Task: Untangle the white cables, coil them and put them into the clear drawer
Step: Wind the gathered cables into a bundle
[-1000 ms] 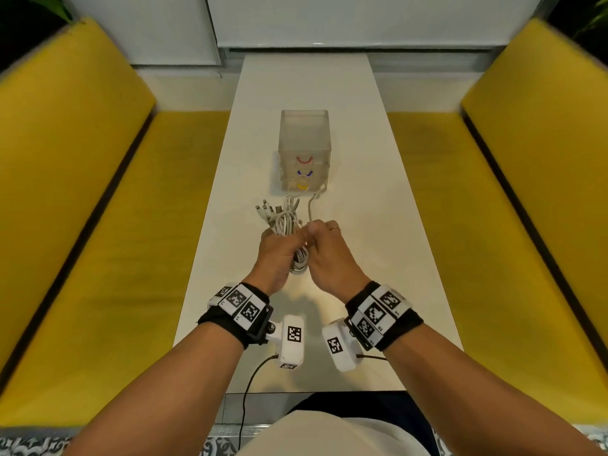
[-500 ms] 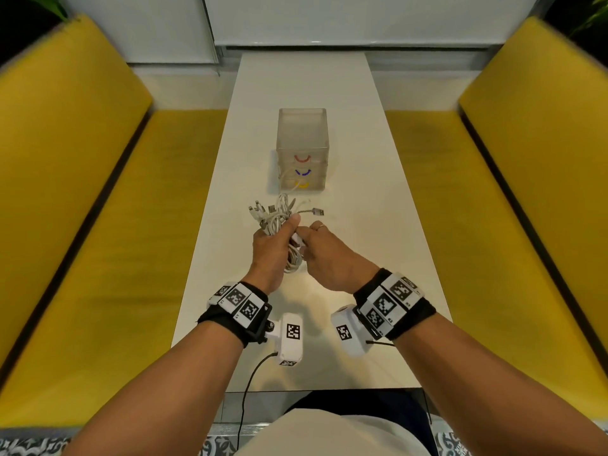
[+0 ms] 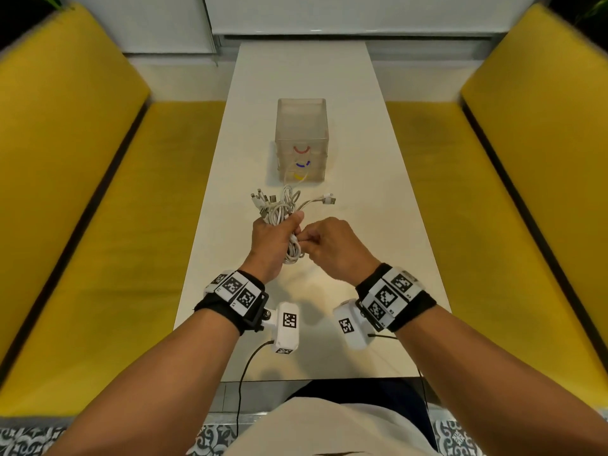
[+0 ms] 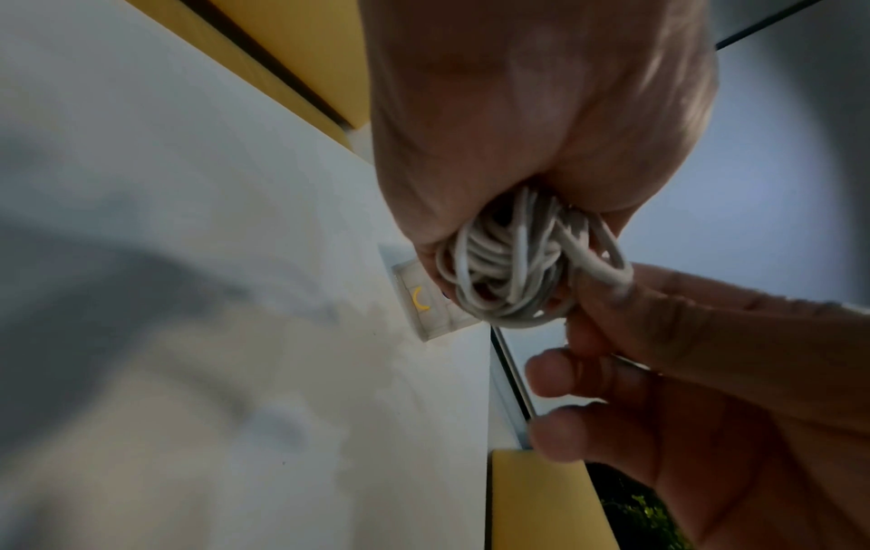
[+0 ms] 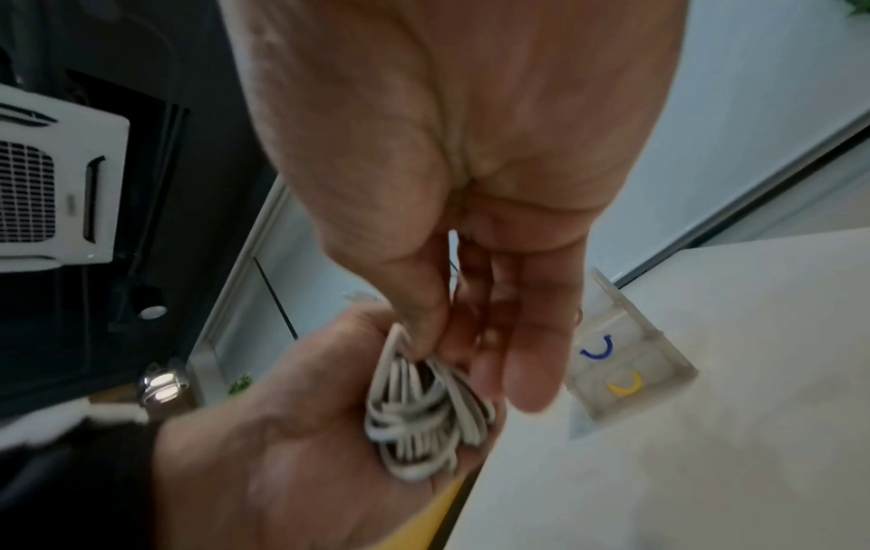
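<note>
the white cables (image 3: 283, 214) are one tangled bundle, held up above the counter (image 3: 378, 225) near the middle of the head view. the left hand (image 3: 271, 240) has its fingers and thumb wrapped tight round the middle of the bundle; loops hang out below the fist, toward 6 o'clock, and a spray of plug ends sticks out toward 12 o'clock. one plug end reaches away toward 2 o'clock. the right hand (image 3: 330, 243), just beside the left at 3 o'clock of it, pinches a single strand between thumb and forefinger at the bundle's side, the other fingers (image 5: 527, 357) loosely bent and holding nothing.

the clear drawer unit (image 3: 302, 143) stands on the counter at 12 o'clock from the hands, apart from them, with red, blue and yellow handles on its three drawers. all three look closed.

by the look of it the work is at an early stage: no cable is separated, none coiled neatly alone, none in a drawer. freeing each strand, coiling, opening a drawer and stowing all remain.
</note>
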